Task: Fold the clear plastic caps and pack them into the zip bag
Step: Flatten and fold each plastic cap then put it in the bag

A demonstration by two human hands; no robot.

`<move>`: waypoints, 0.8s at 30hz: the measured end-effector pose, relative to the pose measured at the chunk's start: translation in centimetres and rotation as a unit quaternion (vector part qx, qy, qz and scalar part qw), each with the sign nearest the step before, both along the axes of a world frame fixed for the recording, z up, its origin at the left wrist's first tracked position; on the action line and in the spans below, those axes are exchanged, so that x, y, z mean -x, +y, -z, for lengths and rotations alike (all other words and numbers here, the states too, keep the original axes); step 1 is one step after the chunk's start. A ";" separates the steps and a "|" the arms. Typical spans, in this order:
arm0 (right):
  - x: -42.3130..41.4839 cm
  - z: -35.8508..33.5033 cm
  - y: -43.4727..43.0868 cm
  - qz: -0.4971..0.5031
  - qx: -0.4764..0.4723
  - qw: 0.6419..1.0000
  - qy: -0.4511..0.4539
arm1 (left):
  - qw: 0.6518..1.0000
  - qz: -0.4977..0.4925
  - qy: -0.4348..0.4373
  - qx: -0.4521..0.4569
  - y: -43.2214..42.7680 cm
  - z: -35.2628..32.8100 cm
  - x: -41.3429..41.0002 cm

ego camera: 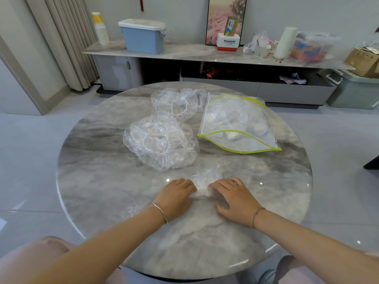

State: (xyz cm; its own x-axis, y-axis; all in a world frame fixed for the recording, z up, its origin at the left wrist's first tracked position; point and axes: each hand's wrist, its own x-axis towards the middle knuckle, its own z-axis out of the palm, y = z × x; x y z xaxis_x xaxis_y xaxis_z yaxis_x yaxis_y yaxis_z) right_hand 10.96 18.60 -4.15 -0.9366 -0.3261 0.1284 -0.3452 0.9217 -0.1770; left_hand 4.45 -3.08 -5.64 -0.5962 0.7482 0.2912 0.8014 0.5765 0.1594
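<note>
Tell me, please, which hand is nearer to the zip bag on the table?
The right hand. It touches the crumpled cap at the near side of the table, below the zip bag; the left hand touches that cap from further left.

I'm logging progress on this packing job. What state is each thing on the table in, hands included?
Zip bag: lying flat, mouth open, folded caps inside.
Near cap: unfolded, spread open.
Far cap: unfolded, touching the near cap.
Third cap: partly folded, between the hands.
Left hand: fingers bent onto the third cap.
Right hand: fingers pressing the third cap.
</note>
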 end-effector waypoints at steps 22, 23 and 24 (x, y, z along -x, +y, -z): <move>1.0 -0.8 -1.2 0.237 0.225 0.944 -0.046 | 0.993 0.035 -0.058 0.093 1.1 -0.2 -1.7; 0.9 -0.7 -1.2 0.219 0.198 0.955 -0.012 | 0.992 0.026 -0.074 0.098 1.2 0.2 -1.8; 0.9 -0.7 -1.3 0.178 0.156 0.972 0.010 | 0.989 0.018 -0.093 0.116 1.2 0.4 -1.9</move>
